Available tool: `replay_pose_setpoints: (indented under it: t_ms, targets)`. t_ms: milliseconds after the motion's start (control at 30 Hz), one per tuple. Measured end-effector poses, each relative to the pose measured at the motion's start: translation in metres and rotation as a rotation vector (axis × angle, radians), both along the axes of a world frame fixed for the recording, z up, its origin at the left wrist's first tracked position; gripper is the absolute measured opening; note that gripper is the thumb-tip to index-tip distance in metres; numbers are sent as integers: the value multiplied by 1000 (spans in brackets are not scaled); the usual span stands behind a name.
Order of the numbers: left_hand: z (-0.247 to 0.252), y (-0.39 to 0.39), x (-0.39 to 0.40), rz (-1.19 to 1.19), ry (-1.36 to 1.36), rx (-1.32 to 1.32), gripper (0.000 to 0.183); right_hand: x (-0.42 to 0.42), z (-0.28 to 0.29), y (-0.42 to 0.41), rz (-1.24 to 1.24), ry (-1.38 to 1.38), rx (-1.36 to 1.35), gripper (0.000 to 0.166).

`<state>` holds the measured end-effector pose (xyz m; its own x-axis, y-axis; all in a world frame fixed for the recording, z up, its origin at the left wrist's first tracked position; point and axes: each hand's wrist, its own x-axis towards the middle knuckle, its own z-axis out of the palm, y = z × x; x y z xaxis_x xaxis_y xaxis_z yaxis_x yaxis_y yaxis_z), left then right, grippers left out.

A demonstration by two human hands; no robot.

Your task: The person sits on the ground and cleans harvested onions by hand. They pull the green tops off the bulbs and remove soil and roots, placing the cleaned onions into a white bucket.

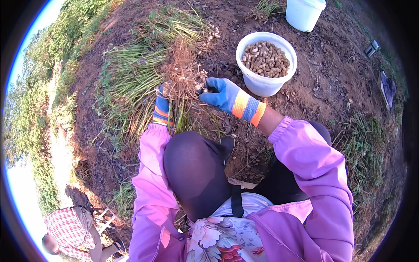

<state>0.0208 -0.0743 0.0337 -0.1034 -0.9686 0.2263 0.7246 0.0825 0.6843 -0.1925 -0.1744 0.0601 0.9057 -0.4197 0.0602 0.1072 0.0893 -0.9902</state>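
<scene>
My left hand (161,101), in a blue glove with an orange-striped cuff, grips an uprooted peanut plant (183,73) by its stems. The tangled reddish roots face up and hide most of those fingers. At the right side of the roots, my right hand (220,93) wears a matching glove. Its thumb and fingers close around peanut pods (199,87) on the roots; the exact contact is partly hidden. Just beyond the right hand, a white plastic bucket (265,86) holds many loose peanuts (265,59).
A heap of pulled peanut plants (134,70) lies on the soil at left. Another white bucket (304,16) stands farther back. More cut greenery (363,150) lies at right, near a metallic flask (371,48). A person in a checked shirt (70,227) bends at lower left.
</scene>
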Motion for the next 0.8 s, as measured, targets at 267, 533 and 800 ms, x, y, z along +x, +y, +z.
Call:
replay_pose_setpoints:
  t_ms: [267, 533, 800]
  targets:
    - [8, 0, -2, 89, -207, 72, 33, -13, 13, 1, -164, 118, -92, 15]
    - [18, 1, -16, 149, -263, 91, 44, -16, 31, 10, -220, 312, -568, 15]
    - [4, -5, -10, 114, -194, 139, 46, 0, -3, 13, -233, 285, -547, 22]
